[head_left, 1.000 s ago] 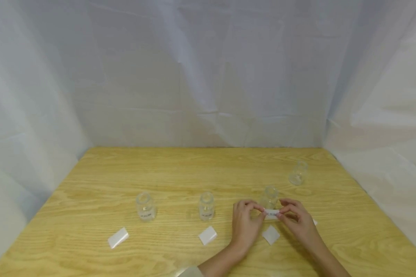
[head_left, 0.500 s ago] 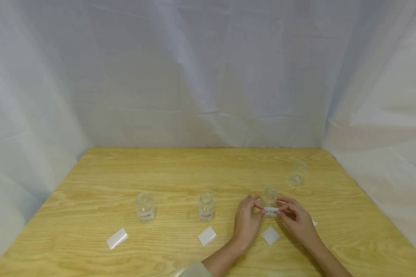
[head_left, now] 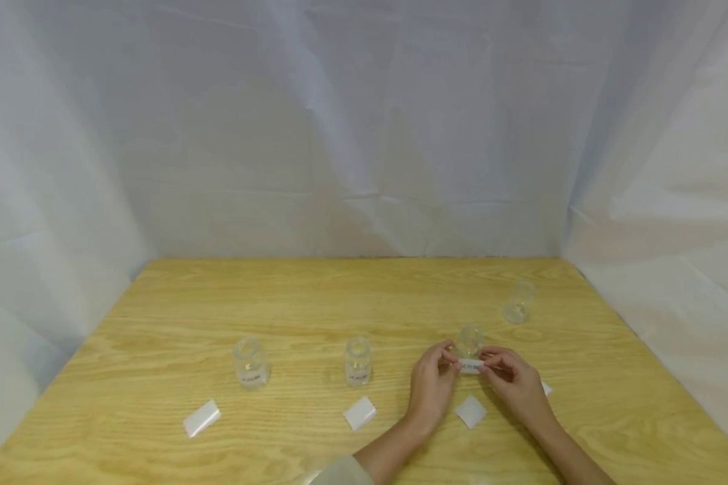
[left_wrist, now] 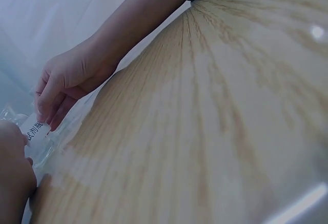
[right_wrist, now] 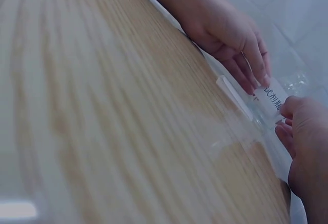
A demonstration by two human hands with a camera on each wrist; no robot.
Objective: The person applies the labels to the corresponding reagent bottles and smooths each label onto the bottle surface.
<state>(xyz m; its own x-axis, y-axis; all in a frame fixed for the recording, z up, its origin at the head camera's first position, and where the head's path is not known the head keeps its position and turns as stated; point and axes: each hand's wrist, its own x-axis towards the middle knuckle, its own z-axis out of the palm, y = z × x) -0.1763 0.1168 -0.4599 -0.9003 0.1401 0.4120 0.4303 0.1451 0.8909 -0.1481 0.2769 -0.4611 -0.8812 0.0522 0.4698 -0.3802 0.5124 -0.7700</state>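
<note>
Left clear-glass bottle point(head_left: 251, 364), middle clear-glass bottle point(head_left: 358, 362): lettered, apparently done. White rectangular paper label point(head_left: 470, 366): ends pinched by fingers of left hand point(head_left: 429, 384) and right hand point(head_left: 518, 387), at third clear-glass bottle's point(head_left: 471, 335) front; adhesion unclear. Rear-right clear-glass bottle point(head_left: 518, 304): no label visible, presumably outstanding. All on yellow wood-grain counter point(head_left: 303, 296).

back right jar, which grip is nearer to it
Right. The right grip is in front of the back right jar; the left grip is in front too, but off to its left.
</note>
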